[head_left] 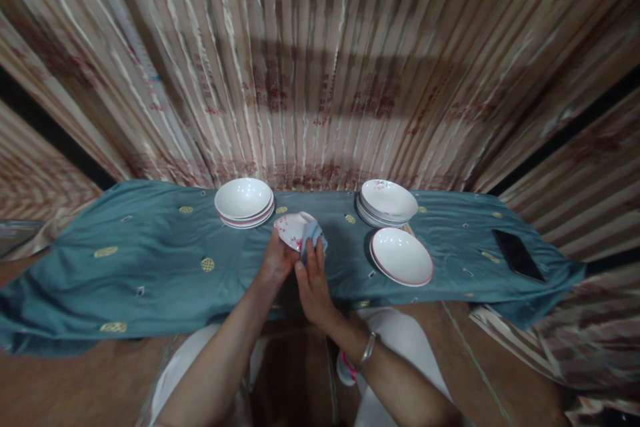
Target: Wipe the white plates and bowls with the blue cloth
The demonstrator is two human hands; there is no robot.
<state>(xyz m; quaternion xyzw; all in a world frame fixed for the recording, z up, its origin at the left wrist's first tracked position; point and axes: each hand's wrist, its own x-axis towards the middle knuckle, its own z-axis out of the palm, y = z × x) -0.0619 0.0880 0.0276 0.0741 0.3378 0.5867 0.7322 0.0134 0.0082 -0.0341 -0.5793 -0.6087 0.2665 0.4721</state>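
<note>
Floral bowl (289, 229) occupies my left hand (278, 259); my right hand (315, 290) holds cloth (312, 235) against it. Stacked bowls (244, 200) sit near the bench's (165, 247) back edge.

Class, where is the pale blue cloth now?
In the head view, the cloth is in the right hand, against the right side of the flowered dish that the left hand holds.

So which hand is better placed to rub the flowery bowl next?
Probably the right hand: its fingers have the blue cloth against the bowl. The left hand is busy holding the bowl's other side.
</note>
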